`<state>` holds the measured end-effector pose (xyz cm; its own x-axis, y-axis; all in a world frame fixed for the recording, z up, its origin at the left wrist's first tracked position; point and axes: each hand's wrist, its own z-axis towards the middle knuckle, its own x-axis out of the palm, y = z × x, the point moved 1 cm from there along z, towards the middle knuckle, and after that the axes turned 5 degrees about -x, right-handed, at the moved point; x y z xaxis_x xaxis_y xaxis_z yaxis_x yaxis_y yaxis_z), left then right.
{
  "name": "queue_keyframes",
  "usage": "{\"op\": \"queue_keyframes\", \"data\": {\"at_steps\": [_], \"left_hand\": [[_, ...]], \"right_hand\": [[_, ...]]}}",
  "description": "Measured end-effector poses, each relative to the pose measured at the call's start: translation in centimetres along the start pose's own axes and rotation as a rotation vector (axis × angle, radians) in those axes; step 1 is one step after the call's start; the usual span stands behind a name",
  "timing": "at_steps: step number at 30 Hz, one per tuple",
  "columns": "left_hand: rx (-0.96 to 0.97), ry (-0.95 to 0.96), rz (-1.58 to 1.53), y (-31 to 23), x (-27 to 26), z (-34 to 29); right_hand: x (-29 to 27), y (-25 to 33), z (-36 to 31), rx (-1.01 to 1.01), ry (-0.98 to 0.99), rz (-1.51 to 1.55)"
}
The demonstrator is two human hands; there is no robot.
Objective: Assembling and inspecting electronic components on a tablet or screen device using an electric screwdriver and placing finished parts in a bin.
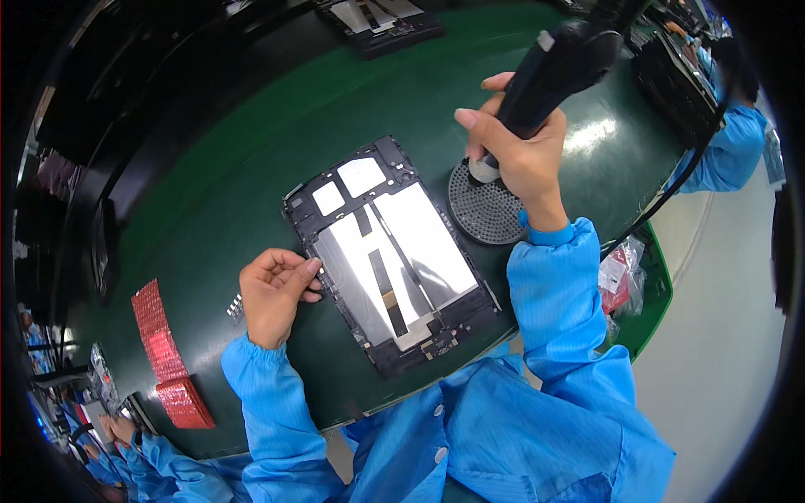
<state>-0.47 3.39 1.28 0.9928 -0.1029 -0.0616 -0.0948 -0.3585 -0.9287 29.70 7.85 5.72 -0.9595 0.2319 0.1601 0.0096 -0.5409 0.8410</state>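
A tablet (406, 250) with its inside laid bare lies tilted on the green bench: black frame, shiny silver plates, dark ribbon cables. At its left edge my left hand (277, 293) is closed, thumb and curled fingers pinching the rim. My right hand (528, 155) grips a black electric screwdriver (560, 74), which slants down from the upper right. Its lower end is over a round dark screw tray (486, 207) with rows of small holes, just right of the tablet. The driver's bit is hidden by my fingers and a pale rounded piece.
Red bubble-wrap (161, 335) lies on the left of the bench, with small metal parts (236, 308) near my left wrist. A green bin (656, 293) holding plastic bags is at right. Another opened tablet (381, 23) lies at the far side. A black cable (683, 180) hangs at right; co-workers sit on both sides.
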Motion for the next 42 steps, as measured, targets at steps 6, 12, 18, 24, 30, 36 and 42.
{"op": "queue_keyframes", "data": {"at_steps": [6,12,18,24,30,36,42], "left_hand": [[-0.009,-0.006,0.004,0.0,0.0,0.1],[-0.031,-0.014,-0.067,0.1,-1.1,-0.3],[-0.052,0.055,-0.144,0.3,-0.8,0.6],[-0.030,0.050,-0.173,0.8,-1.4,0.4],[-0.019,0.057,-0.152,0.6,-1.1,0.4],[-0.009,0.055,-0.157,0.8,-1.2,0.4],[0.005,0.056,-0.167,0.9,-1.2,0.6]], "right_hand": [[-0.1,-0.5,-0.2,-0.019,0.021,0.012],[1.1,1.6,-0.6,-0.024,-0.018,-0.039],[8.6,5.3,-1.4,-0.103,0.153,0.227],[17.3,2.8,-3.1,0.001,0.440,0.235],[17.8,2.0,-3.6,0.049,0.462,0.184],[18.3,1.1,-3.9,0.071,0.431,0.251],[18.2,1.0,-4.0,0.045,0.461,0.201]]}}
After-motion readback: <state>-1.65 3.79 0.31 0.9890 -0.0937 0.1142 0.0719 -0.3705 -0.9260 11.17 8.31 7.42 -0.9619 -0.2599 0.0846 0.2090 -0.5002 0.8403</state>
